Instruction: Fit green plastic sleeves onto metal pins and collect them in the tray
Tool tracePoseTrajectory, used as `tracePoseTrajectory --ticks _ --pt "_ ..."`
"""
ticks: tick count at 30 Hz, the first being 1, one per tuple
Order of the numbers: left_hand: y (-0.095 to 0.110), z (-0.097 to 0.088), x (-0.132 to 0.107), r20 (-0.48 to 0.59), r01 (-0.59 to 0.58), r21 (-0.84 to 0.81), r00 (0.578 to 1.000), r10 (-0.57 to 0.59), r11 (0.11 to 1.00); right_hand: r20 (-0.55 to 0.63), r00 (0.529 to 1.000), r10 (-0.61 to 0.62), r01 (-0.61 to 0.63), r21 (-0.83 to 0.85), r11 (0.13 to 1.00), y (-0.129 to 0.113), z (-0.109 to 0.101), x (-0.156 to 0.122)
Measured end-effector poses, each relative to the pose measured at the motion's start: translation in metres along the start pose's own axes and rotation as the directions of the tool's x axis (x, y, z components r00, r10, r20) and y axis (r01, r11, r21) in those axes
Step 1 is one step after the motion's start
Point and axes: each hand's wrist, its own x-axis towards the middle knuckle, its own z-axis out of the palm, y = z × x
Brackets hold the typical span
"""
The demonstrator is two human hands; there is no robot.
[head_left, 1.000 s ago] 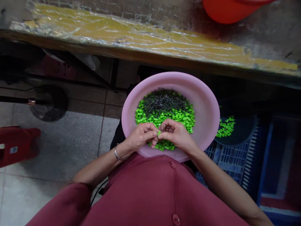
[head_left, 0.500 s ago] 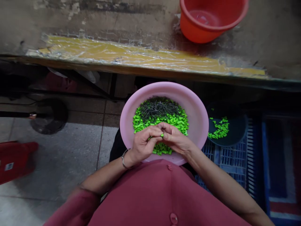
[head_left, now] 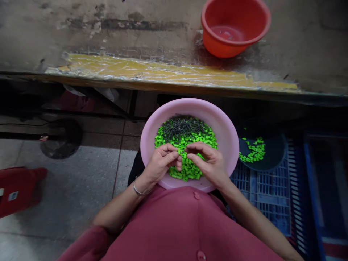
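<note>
A worn, stained table runs across the top of the view, with a strip of yellow tape under clear film along its near edge. Below it lies a grey tiled floor. The person's maroon buttoned garment fills the bottom of the frame. At the right, a blue slatted crate stands on the floor just beside the person's lap. A pink basin rests on the lap, under the table edge. A red bowl stands on the table, well apart from the basin. A dark round dish sits on the crate and holds a small scatter of loose green bits. A red box-like thing lies on the floor at far left.

Inside the basin is a heap of green plastic pieces, with a pile of dark metal springs on its far side. Both hands hover over the near part of the heap. The left hand is curled closed, fingertips against the thumb. The right hand has bent fingers, its thumb and forefinger pointing at the left fingertips and almost touching them. Whether either hand pinches a piece cannot be told. A thin silver bracelet circles the left wrist.
</note>
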Motion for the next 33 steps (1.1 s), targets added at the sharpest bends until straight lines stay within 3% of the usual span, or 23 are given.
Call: tracePoseTrajectory --ticks 4,13,15,18,21,24,29,31,33 --pt "-0.001 -0.004 -0.002 0.01 0.067 -0.006 0.998 -0.067 0.998 0.087 0.968 -0.234 0.248 -0.233 0.94 -0.004 0.002 -0.001" --pt "-0.005 -0.007 -0.007 0.056 0.156 -0.092 0.987 -0.151 0.984 0.264 0.858 -0.441 0.513 -0.43 0.743 -0.001 0.005 -0.002" --pt "-0.005 -0.006 -0.008 0.044 0.13 -0.074 0.991 -0.127 0.989 0.3 0.835 -0.461 0.549 -0.486 0.68 -0.002 0.005 -0.003" --pt "-0.005 -0.003 -0.01 0.014 -0.003 0.008 1.0 0.003 1.0 0.322 0.829 -0.457 0.557 -0.537 0.633 -0.006 0.006 -0.004" --pt "-0.003 -0.001 -0.011 0.049 -0.166 0.163 0.986 0.16 0.973 0.316 0.854 -0.413 0.52 -0.49 0.7 -0.011 0.006 -0.007" --pt "0.003 0.001 -0.012 0.168 -0.312 0.342 0.948 0.269 0.886 0.303 0.888 -0.345 0.443 -0.364 0.819 -0.014 0.004 -0.009" --pt "0.009 -0.003 -0.011 0.385 -0.576 0.591 0.817 0.43 0.565 0.3 0.92 -0.251 0.328 -0.243 0.913 -0.009 0.001 -0.013" --pt "0.008 -0.004 -0.01 0.377 -0.552 0.61 0.833 0.404 0.569 0.295 0.929 -0.221 0.293 -0.225 0.929 -0.006 0.001 -0.015" --pt "0.006 -0.004 -0.01 0.286 -0.411 0.579 0.911 0.297 0.704 0.287 0.939 -0.19 0.262 -0.239 0.935 -0.006 0.0 -0.018"
